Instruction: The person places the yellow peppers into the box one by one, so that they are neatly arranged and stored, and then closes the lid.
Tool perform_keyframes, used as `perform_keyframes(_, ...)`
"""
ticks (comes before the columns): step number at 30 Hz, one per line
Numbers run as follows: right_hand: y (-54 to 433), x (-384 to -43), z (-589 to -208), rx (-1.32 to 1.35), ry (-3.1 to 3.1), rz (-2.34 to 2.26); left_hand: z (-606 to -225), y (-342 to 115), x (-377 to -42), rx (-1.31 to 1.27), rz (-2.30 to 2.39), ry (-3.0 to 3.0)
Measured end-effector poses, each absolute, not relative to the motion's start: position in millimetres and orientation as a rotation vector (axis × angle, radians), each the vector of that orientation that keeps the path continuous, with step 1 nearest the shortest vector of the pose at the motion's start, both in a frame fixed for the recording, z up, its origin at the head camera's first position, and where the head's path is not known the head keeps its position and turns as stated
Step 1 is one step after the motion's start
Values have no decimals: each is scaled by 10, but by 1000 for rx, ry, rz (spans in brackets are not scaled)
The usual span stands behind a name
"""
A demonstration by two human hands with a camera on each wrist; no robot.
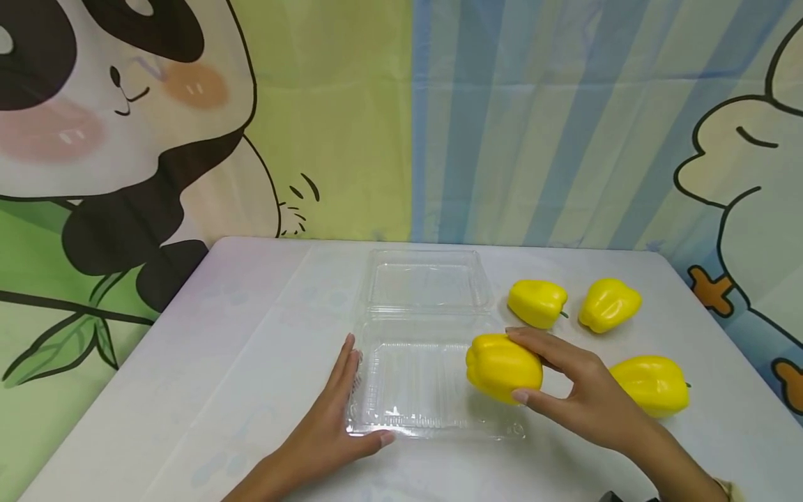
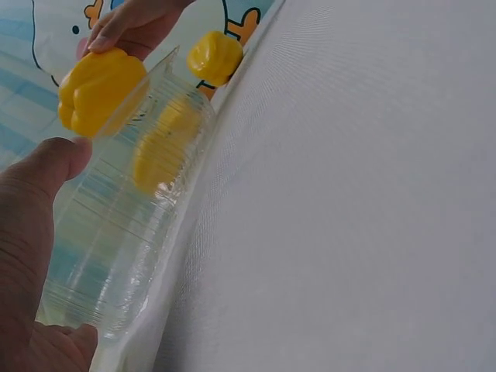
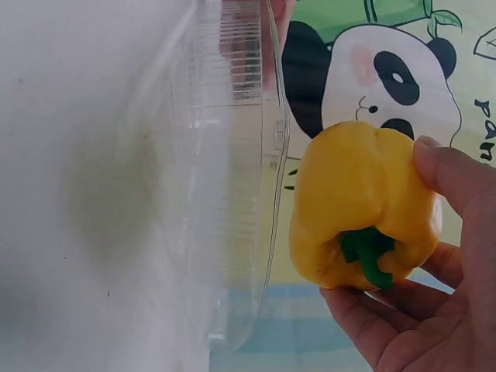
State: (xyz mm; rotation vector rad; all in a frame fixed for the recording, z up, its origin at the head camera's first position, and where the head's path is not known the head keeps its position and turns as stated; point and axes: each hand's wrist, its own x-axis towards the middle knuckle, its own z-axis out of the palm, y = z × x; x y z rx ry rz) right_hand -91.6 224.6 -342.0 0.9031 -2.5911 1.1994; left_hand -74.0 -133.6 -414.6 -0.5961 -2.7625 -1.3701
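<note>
My right hand (image 1: 583,383) grips a yellow bell pepper (image 1: 502,368) between thumb and fingers. It is over the right part of a clear plastic clamshell box (image 1: 408,390), whose lid (image 1: 426,282) lies folded back behind the base. In the right wrist view the held pepper (image 3: 360,201) shows its green stem, close beside the box wall (image 3: 240,155). At the base's left front corner, my left hand (image 1: 332,418) rests with fingers straight along the side and thumb by the front edge. The left wrist view shows the thumb (image 2: 66,159) right at the rim.
Three more yellow bell peppers stand right of the box: one near the lid (image 1: 536,303), one at the back right (image 1: 608,305) and one behind my right wrist (image 1: 652,385). A white cloth (image 1: 263,335) covers the table. A printed cartoon curtain (image 1: 351,125) hangs behind.
</note>
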Motion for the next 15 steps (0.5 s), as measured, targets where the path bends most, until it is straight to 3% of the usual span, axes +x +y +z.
perform_keyframes(15,2064,-918,-3513,1034,-2548,1265,-4163,-1338,-745,-597,-1381,-2757)
